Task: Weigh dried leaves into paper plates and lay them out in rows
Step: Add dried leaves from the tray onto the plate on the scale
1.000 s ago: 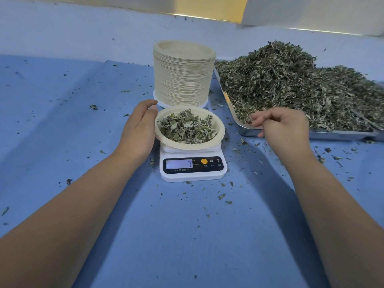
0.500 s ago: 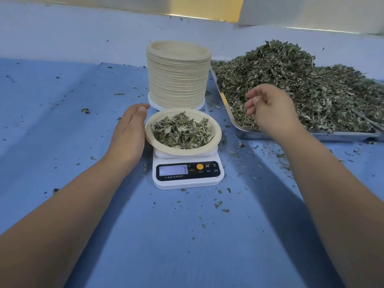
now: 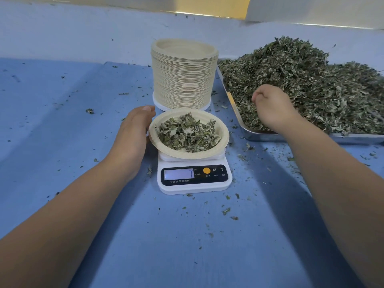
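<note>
Head view: your right hand is curled; holding leaves or not, I cannot tell. The paper plate lies at its eight o'clock, beside your flat left hand.

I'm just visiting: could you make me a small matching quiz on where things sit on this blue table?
1 filled paper plate
2 stack of paper plates
3 heap of dried leaves
4 left hand

a in the metal tray
b on the scale
c beside the filled paper plate
d behind the scale

Pairs: 1-b, 2-d, 3-a, 4-c
</note>
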